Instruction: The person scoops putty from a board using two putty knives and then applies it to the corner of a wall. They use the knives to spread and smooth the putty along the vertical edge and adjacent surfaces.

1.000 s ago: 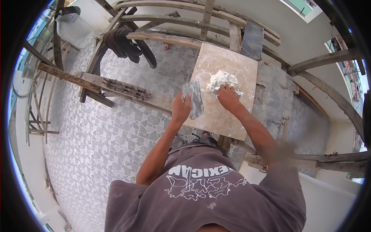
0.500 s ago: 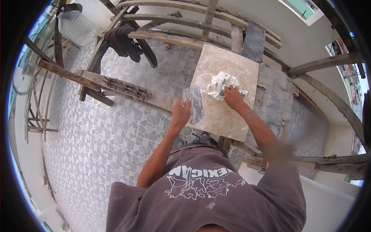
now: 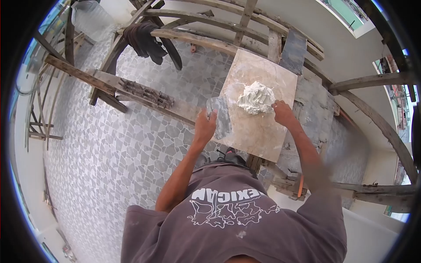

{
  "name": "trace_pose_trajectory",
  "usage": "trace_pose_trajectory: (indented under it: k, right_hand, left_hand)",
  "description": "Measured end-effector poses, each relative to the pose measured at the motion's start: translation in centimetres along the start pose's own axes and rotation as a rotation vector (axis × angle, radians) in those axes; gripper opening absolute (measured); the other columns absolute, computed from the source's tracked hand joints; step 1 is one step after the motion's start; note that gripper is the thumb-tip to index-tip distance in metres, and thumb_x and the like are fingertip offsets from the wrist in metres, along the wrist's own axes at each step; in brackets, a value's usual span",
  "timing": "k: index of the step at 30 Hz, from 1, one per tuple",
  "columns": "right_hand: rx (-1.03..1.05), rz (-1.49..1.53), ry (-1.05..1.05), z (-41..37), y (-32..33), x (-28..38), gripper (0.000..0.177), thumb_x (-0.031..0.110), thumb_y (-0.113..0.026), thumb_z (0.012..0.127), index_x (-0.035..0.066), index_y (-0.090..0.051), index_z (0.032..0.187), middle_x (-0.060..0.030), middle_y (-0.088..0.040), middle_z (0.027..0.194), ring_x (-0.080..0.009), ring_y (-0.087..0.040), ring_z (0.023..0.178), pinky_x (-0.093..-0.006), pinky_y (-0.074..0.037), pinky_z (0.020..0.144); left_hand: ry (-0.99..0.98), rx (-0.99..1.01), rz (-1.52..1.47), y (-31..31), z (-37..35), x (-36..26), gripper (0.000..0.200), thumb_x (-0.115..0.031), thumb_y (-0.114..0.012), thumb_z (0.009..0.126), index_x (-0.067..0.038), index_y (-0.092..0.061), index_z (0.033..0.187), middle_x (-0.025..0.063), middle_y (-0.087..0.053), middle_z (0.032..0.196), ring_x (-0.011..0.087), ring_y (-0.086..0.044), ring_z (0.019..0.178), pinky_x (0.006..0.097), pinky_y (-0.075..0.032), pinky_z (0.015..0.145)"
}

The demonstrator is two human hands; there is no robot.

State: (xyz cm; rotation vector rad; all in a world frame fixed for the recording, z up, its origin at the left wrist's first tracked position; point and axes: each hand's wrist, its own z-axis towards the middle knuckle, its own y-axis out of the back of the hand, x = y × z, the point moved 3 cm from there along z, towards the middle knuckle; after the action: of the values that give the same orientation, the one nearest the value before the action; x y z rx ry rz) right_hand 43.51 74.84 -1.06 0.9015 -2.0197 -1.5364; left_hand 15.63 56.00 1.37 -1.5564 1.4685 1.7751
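White paste (image 3: 256, 97) sits on a marbled slab (image 3: 259, 139), upper centre. The left hand (image 3: 205, 126) clamps 1 flat grey blade (image 3: 222, 120); apart from it, the right hand (image 3: 284, 113) curls beside the paste, its grip unclear.

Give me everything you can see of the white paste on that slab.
The white paste is a single lumpy mound with a rough, folded surface and an uneven edge; it looks thick and soft. It sits on the beige slab, with pale smears nearby. The right hand is at its right edge in the picture; whether they touch, I can't tell.
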Motion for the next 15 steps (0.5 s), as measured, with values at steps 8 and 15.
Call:
trace_pose_trajectory:
  k: [8,15]
  right_hand:
    - [-0.045,-0.048,0.113,2.0,0.2,1.0,0.013,0.003,-0.061,0.076,0.002,-0.066,0.088,-0.0136,-0.059,0.103,-0.0317,-0.058,0.102,-0.0431,-0.051,0.082]
    - [-0.136,-0.187,0.1,6.0,-4.9,0.8,0.031,-0.001,-0.066,0.069,0.001,-0.064,0.1,-0.0147,-0.056,0.109,-0.0325,-0.054,0.103,-0.0441,-0.049,0.086]
  left_hand:
    - [-0.042,0.061,-0.121,-1.7,-0.3,1.0,0.036,-0.03,-0.053,0.096,0.002,-0.059,0.112,0.028,-0.065,0.101,0.0469,-0.06,0.097,0.0494,-0.046,0.082]
    - [0.009,0.016,-0.112,-5.3,-0.1,4.9,0.043,-0.031,-0.052,0.095,0.005,-0.053,0.119,0.0309,-0.062,0.108,0.0481,-0.056,0.105,0.0507,-0.044,0.089]
